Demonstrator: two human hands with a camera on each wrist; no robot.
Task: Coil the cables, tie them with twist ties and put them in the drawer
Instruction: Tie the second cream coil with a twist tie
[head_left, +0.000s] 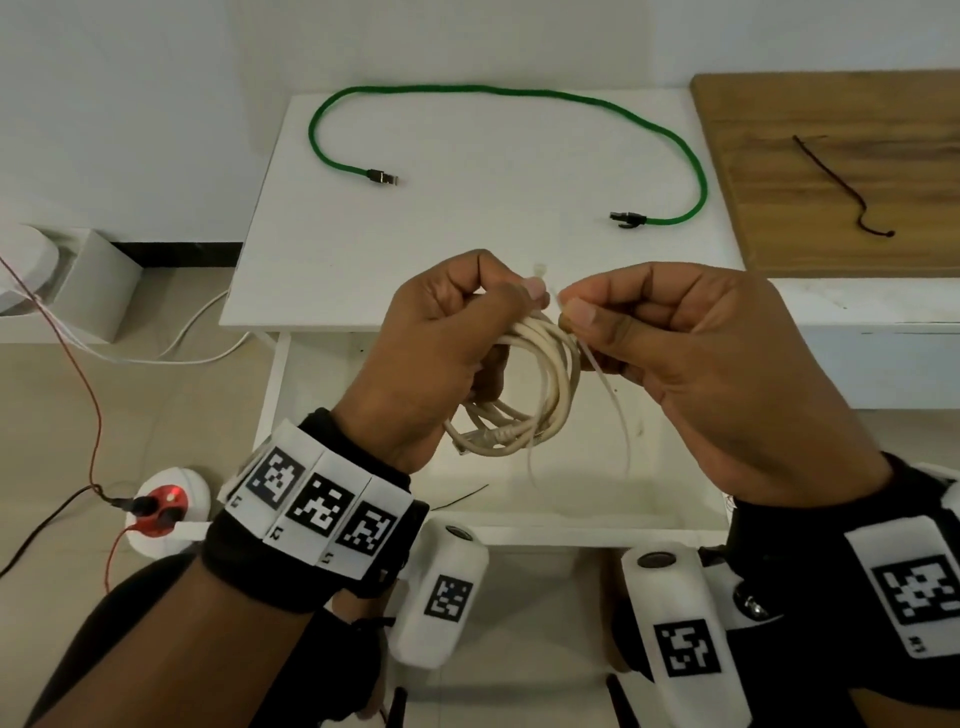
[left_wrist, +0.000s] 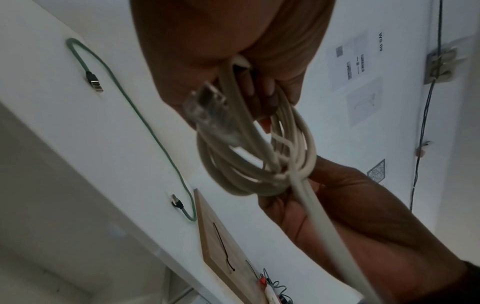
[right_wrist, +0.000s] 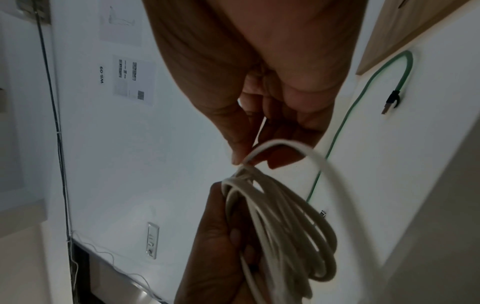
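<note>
A coiled cream network cable (head_left: 550, 395) hangs between my hands above the open white drawer (head_left: 571, 535). My left hand (head_left: 509, 301) grips the top of the coil (left_wrist: 233, 174), whose clear plug (left_wrist: 210, 115) dangles by the palm. My right hand (head_left: 576, 317) pinches a white tie (head_left: 615, 410) at the coil's top; the tie's tail hangs down past the coil. In the right wrist view the tie (right_wrist: 324, 156) arcs out from the pinching fingertips (right_wrist: 239, 158) over the coil (right_wrist: 285, 226). A green cable (head_left: 519, 93) lies uncoiled on the white table (head_left: 311, 260).
A dark twist tie (head_left: 841, 182) lies on a wooden board (head_left: 883, 104) at the right. On the floor at the left are a red-topped power socket (head_left: 161, 509) with plugged leads, white and red wires, and a grey box (head_left: 88, 280).
</note>
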